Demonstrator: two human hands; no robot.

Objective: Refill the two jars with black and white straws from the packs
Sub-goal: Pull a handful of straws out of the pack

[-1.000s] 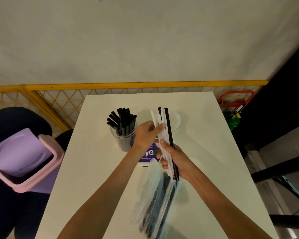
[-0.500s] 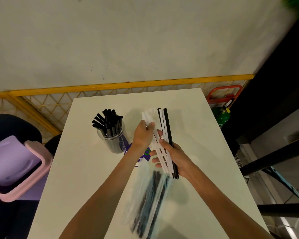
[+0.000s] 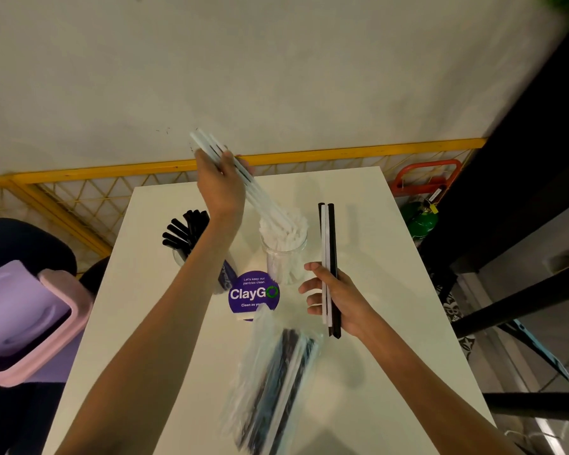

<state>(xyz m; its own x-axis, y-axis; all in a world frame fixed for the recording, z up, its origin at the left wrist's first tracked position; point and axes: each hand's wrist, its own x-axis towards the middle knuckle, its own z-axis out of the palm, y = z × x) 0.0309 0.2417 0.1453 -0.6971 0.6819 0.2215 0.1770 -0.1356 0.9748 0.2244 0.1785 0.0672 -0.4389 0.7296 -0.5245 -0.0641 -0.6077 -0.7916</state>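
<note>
Thin white plastic straws (image 3: 263, 205), likely light, stiff and slippery, slant into the clear glass jar (image 3: 286, 257), left hand (image 3: 220, 185) clenched round their tops, right hand (image 3: 339, 300) gripping two black straws (image 3: 332, 238) and one white low down.

White table (image 3: 391, 257) with black-straw jar (image 3: 180, 257), white-straw jar (image 3: 284, 261), purple ClayGo sticker (image 3: 253, 294) and clear pack of straws (image 3: 276, 382)

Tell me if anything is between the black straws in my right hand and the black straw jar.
Yes. The left forearm crosses in front of the black straw jar, and the white straw jar stands between it and the black straws in the right hand.
</note>
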